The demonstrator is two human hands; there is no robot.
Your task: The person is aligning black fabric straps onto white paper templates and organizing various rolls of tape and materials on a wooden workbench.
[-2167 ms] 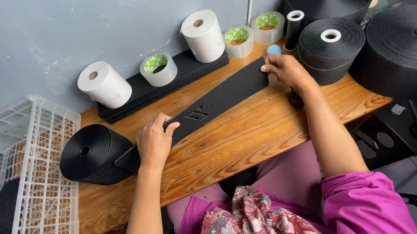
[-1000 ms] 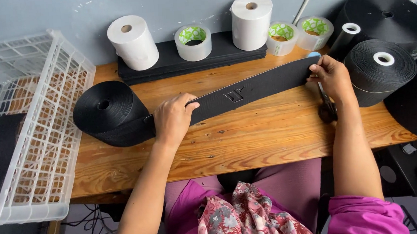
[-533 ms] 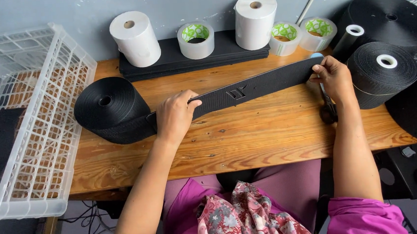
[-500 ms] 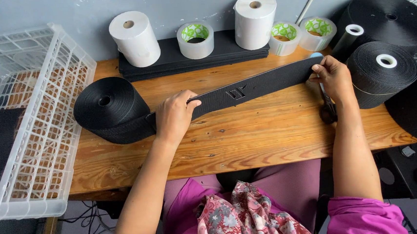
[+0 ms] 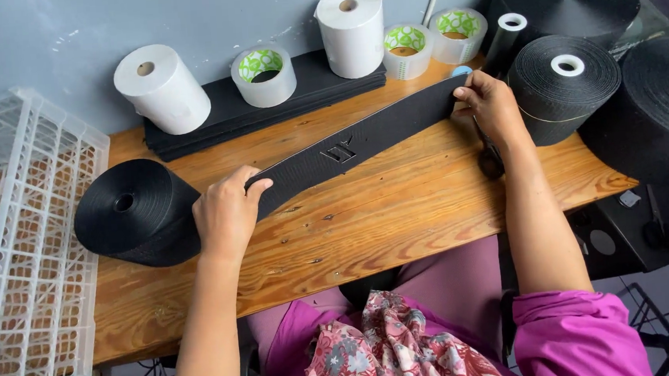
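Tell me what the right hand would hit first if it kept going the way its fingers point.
The right hand points up-left along the black strip. Past the strip's end, it would probably meet the clear tape roll by the wall, though depth is hard to judge.

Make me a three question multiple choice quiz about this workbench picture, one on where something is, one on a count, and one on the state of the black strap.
1. Where is the white wire basket?
A. at the table's left end
B. on the person's lap
C. behind the tape rolls

2. How many white paper rolls stand at the wall?
A. five
B. two
C. none

3. The black strap is
A. fully wound up
B. stretched out between both hands
C. lying in the basket

Answers: 1 A, it sits beside the wooden table. 2 B, one roll and another. 3 B, the left hand and right hand hold it.
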